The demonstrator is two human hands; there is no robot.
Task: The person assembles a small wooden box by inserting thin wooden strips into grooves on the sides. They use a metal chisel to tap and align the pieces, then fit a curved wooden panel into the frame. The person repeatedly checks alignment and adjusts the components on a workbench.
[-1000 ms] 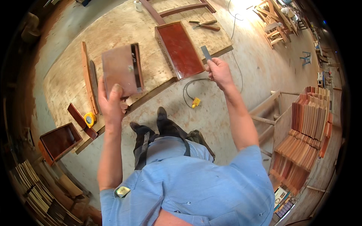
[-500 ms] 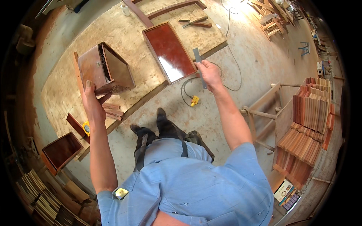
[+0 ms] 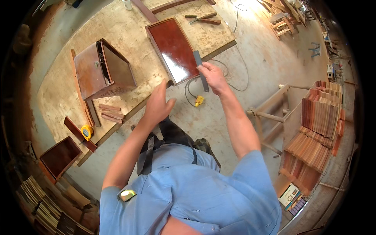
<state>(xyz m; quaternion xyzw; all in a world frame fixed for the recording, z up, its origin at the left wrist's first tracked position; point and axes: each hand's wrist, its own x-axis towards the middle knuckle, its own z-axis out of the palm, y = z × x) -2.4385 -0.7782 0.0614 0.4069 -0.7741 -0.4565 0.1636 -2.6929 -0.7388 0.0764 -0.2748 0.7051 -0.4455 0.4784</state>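
My right hand (image 3: 213, 78) grips a flat grey strip, like a file or a steel rule (image 3: 200, 71), at the near right corner of a shallow reddish-brown wooden tray (image 3: 174, 49) with a glossy surface. Nothing is in my left hand (image 3: 159, 105); its fingers stretch forward with the thumb apart, just off the bench's front edge. Left of it, a brown wooden box (image 3: 92, 74) with a dark gap along its top stands on the workbench (image 3: 58, 102). A long thin wooden strip (image 3: 80, 90) lies beside the box.
Small wood sticks (image 3: 111, 112), a yellow tape measure (image 3: 86, 132) and pincers (image 3: 205, 18) lie on the bench. A dark open wooden box (image 3: 60, 158) is at its left end. A yellow plug connector (image 3: 199, 100) with cable lies on the floor. Stacked wood slats (image 3: 319, 117) stand right.
My left hand has let go of the wooden box and moved right, toward the glossy tray. My right hand has shifted slightly left with the grey strip, closer to the tray's corner.
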